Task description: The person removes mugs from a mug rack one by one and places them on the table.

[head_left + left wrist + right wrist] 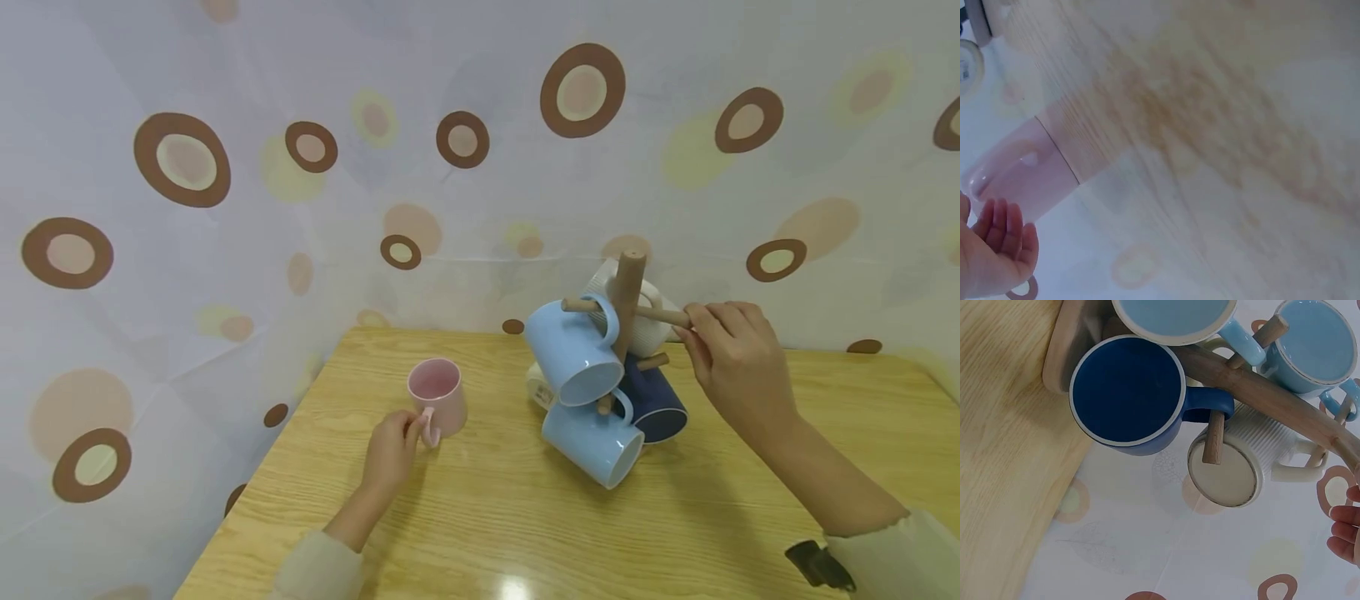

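A pink mug (448, 410) stands upright on the table at the left. My left hand (392, 454) pinches its handle between thumb and fingers; the left wrist view shows the same mug (1019, 165) beside my curled fingers (999, 228). To the right stands a wooden mug tree (628, 287), and my right hand (742, 371) grips the end of one upper peg (663, 316). Mugs hang around the post: two light blue ones (570, 350), a dark blue one (1129, 394) and a white ribbed one (1254, 434). A cream mug (537, 387) shows partly behind them.
The wooden table (480, 525) reaches back to a wall covering (495, 208) with brown and yellow circles. Short pegs (652, 362) stick out between the hanging mugs. The tree's wooden base (1060, 350) shows in the right wrist view.
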`<state>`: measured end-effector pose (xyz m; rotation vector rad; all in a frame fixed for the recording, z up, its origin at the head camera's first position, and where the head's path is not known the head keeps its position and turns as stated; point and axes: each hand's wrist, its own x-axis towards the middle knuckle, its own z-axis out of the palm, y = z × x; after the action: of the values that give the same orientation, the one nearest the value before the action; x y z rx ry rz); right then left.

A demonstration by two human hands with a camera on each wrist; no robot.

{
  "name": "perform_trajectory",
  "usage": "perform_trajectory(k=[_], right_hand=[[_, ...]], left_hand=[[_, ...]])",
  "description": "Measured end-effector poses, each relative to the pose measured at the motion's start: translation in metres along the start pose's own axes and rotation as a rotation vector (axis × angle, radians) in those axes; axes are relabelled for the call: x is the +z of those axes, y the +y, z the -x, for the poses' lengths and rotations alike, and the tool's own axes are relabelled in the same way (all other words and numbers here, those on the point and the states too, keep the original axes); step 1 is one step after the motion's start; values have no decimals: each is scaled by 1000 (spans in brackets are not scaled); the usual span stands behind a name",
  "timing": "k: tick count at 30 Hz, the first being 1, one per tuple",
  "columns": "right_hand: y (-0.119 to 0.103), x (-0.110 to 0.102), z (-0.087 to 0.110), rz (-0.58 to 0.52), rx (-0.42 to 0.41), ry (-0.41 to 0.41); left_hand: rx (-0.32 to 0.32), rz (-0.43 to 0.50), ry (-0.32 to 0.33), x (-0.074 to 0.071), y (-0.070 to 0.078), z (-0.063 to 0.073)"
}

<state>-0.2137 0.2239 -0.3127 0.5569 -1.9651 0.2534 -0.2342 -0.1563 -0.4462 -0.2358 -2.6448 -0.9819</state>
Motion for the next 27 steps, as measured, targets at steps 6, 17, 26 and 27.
perform_trajectory(k=[6,17,26,27], right_hand=[[0,-1,0,-3,9,-9],[0,-1,1,6,26,-19],[0,-1,2,5,24,-31],[0,-1,2,5,23,-30]], left_hand=[[177,-158,250,3,9,6],[358,17,330,9,35,2],[376,59,267,21,57,-1],[382,44,251,23,60,-1]])
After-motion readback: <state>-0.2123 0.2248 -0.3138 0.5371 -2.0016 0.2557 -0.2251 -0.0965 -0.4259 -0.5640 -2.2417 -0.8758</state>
